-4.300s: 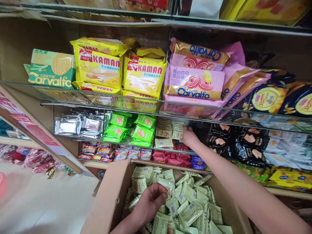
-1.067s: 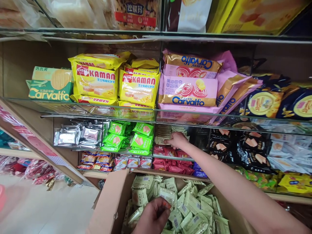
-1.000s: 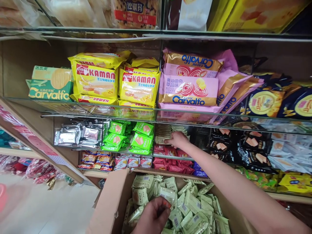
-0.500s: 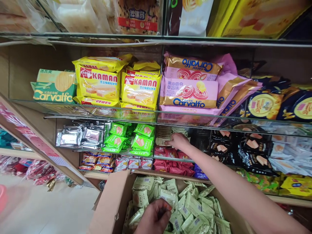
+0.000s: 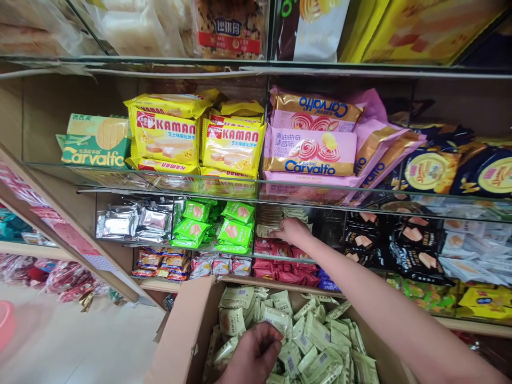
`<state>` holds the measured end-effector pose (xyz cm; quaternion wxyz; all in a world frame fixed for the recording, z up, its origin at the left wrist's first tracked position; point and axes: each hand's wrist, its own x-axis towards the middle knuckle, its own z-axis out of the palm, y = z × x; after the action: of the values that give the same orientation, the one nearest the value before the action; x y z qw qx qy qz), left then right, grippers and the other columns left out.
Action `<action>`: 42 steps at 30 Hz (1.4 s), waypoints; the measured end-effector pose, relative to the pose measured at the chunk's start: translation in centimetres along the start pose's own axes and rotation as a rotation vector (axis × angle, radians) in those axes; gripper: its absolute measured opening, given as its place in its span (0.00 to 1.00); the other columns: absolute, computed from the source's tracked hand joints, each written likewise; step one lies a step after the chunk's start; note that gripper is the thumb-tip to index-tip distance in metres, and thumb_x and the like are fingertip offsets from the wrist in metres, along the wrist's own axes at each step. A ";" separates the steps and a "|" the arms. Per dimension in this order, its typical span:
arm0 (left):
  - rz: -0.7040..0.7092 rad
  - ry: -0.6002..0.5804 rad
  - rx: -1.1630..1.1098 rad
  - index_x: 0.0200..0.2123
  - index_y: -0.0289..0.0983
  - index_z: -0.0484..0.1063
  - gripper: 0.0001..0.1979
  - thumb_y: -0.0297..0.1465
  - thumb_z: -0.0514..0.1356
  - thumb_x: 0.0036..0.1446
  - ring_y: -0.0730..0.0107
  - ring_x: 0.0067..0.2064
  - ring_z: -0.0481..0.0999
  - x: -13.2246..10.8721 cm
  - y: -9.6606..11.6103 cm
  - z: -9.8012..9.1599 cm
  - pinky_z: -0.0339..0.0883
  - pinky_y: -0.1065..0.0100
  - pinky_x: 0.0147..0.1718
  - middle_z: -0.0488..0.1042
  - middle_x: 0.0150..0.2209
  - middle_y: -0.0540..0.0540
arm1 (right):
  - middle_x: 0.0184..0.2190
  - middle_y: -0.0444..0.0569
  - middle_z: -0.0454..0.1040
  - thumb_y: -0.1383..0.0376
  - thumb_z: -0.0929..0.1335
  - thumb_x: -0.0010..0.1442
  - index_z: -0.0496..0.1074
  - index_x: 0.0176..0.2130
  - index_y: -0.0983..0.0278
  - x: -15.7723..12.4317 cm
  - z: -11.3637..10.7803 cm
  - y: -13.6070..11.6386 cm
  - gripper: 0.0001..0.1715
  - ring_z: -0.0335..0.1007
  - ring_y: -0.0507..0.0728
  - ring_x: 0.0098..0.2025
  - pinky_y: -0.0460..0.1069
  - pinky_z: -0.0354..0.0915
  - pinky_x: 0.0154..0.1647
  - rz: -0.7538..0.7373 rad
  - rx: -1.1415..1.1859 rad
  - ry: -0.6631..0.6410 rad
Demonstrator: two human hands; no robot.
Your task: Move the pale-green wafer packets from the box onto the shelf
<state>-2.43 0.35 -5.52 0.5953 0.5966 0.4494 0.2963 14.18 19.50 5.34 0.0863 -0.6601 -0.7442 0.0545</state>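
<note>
My left hand (image 5: pixel 256 352) is over an open cardboard box (image 5: pixel 180 325) full of small pale green snack packets (image 5: pixel 322 362). Its fingers are curled toward the thumb, and whatever may be between them is hidden. My right hand (image 5: pixel 294 231) reaches into a low shelf compartment. There its fingers close on the front of a stacked row of pale snack packets (image 5: pixel 269 217). Part of the grip is out of sight behind the hand. Red packets (image 5: pixel 280 272) lie just below it.
Left of my right hand are bright green packets (image 5: pixel 236 229) and silver packets (image 5: pixel 118 221); black packets (image 5: pixel 416 234) are to its right. A glass shelf edge (image 5: pixel 320 194) runs above, carrying yellow wafer packs (image 5: pixel 164 138) and pink cookie packs (image 5: pixel 312 144).
The view has shifted slightly, so the left-side shelf goods appear a little farther right. Both hands keep nearly the same places and poses.
</note>
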 end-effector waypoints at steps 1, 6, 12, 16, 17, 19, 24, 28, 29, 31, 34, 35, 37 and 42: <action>0.008 0.014 0.021 0.29 0.35 0.63 0.08 0.35 0.54 0.52 0.74 0.25 0.56 -0.1 0.1 0.0 0.53 0.73 0.24 0.58 0.22 0.53 | 0.24 0.51 0.73 0.45 0.63 0.47 0.71 0.25 0.63 -0.3 -0.4 -0.1 0.25 0.67 0.56 0.27 0.46 0.53 0.23 -0.003 0.003 0.018; 0.161 0.051 0.273 0.31 0.36 0.67 0.05 0.26 0.52 0.50 0.69 0.32 0.66 -0.8 0.7 -0.5 0.59 0.71 0.32 0.67 0.30 0.47 | 0.19 0.44 0.68 0.46 0.57 0.55 0.65 0.23 0.62 -6.9 -2.5 -1.3 0.25 0.63 0.51 0.23 0.45 0.52 0.23 -0.093 0.081 0.092; 0.170 0.079 0.419 0.28 0.37 0.65 0.07 0.22 0.51 0.47 0.71 0.28 0.65 -0.6 0.5 -0.3 0.58 0.72 0.28 0.67 0.26 0.49 | 0.26 0.46 0.72 0.59 0.60 0.57 0.68 0.28 0.63 -17.2 3.1 -2.1 0.13 0.67 0.53 0.30 0.45 0.57 0.29 -0.271 0.302 -0.229; 0.096 0.166 0.372 0.25 0.37 0.62 0.04 0.23 0.53 0.46 0.73 0.24 0.61 0.2 0.2 -0.3 0.55 0.74 0.23 0.62 0.21 0.53 | 0.41 0.57 0.70 0.64 0.60 0.56 0.66 0.45 0.70 -17.3 7.9 -2.0 0.18 0.63 0.59 0.46 0.50 0.55 0.46 -0.163 0.286 -0.222; 0.086 0.183 0.340 0.25 0.37 0.62 0.04 0.23 0.54 0.45 0.73 0.23 0.61 0.3 0.3 -0.4 0.55 0.74 0.22 0.62 0.20 0.53 | 0.41 0.58 0.71 0.64 0.61 0.55 0.66 0.46 0.71 -17.0 8.5 -2.0 0.20 0.63 0.60 0.46 0.51 0.54 0.48 -0.139 0.262 -0.226; 0.087 0.203 0.293 0.26 0.37 0.63 0.03 0.25 0.55 0.46 0.74 0.23 0.61 0.2 0.6 -0.5 0.56 0.74 0.22 0.62 0.20 0.54 | 0.39 0.58 0.71 0.62 0.66 0.49 0.68 0.43 0.71 -16.6 9.0 -2.1 0.21 0.63 0.62 0.45 0.53 0.53 0.49 -0.119 0.207 -0.258; 0.298 0.241 0.321 0.34 0.37 0.66 0.05 0.27 0.53 0.52 0.70 0.33 0.68 -0.6 3.2 -1.4 0.63 0.69 0.34 0.68 0.34 0.46 | 0.34 0.50 0.70 0.68 0.65 0.48 0.69 0.32 0.64 -18.3 7.5 -1.7 0.08 0.64 0.58 0.40 0.51 0.57 0.44 -0.071 0.365 -0.161; 0.366 0.231 0.339 0.44 0.37 0.67 0.17 0.31 0.59 0.48 0.62 0.47 0.65 -0.2 6.4 -1.9 0.57 0.63 0.47 0.69 0.43 0.43 | 0.35 0.46 0.70 0.62 0.64 0.53 0.68 0.37 0.62 -20.1 4.8 -0.7 0.10 0.65 0.55 0.38 0.48 0.61 0.38 0.005 0.790 -0.110; 0.299 0.161 0.287 0.43 0.37 0.68 0.17 0.33 0.60 0.48 0.62 0.44 0.67 0.0 7.0 -1.8 0.60 0.64 0.44 0.71 0.41 0.44 | 0.34 0.45 0.70 0.59 0.65 0.52 0.67 0.39 0.62 -20.3 4.2 -0.5 0.13 0.65 0.54 0.36 0.48 0.61 0.36 0.027 0.890 -0.118; 0.151 0.015 0.095 0.35 0.35 0.73 0.12 0.36 0.59 0.49 0.68 0.32 0.70 0.5 7.9 -1.3 0.64 0.69 0.33 0.73 0.29 0.48 | 0.30 0.44 0.70 0.56 0.66 0.51 0.67 0.39 0.62 -20.7 3.4 -0.2 0.17 0.65 0.53 0.31 0.47 0.62 0.32 0.065 1.046 -0.107; 0.005 -0.010 -0.219 0.29 0.33 0.75 0.14 0.39 0.57 0.51 0.75 0.22 0.66 1.0 8.5 -0.3 0.62 0.74 0.22 0.70 0.21 0.49 | 0.27 0.45 0.71 0.55 0.66 0.51 0.69 0.37 0.64 -21.1 3.1 -0.2 0.17 0.65 0.52 0.29 0.46 0.62 0.28 0.151 1.212 -0.011; -0.016 0.004 -0.296 0.28 0.33 0.75 0.15 0.39 0.57 0.51 0.76 0.22 0.66 1.0 8.5 0.0 0.62 0.75 0.21 0.71 0.21 0.49 | 0.27 0.45 0.72 0.56 0.65 0.52 0.69 0.36 0.65 -21.3 3.1 -0.3 0.16 0.66 0.52 0.28 0.45 0.62 0.28 0.181 1.246 0.027; -0.024 0.021 -0.403 0.28 0.32 0.76 0.14 0.38 0.58 0.50 0.75 0.23 0.67 1.1 8.4 0.4 0.63 0.75 0.21 0.72 0.22 0.47 | 0.27 0.46 0.72 0.56 0.65 0.53 0.70 0.34 0.65 -21.5 3.3 -0.5 0.15 0.66 0.51 0.27 0.45 0.63 0.27 0.226 1.288 0.101; 0.020 0.117 -0.600 0.29 0.32 0.75 0.11 0.36 0.60 0.49 0.76 0.23 0.69 1.3 7.5 0.9 0.66 0.74 0.23 0.73 0.23 0.48 | 0.33 0.49 0.75 0.58 0.69 0.48 0.67 0.41 0.64 -21.8 3.3 -0.9 0.20 0.71 0.55 0.33 0.48 0.68 0.29 0.212 1.434 0.122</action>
<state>0.23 1.93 1.48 0.7151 0.3805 0.3693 0.4555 15.09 -2.16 1.07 0.5333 -0.5116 -0.4516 0.5000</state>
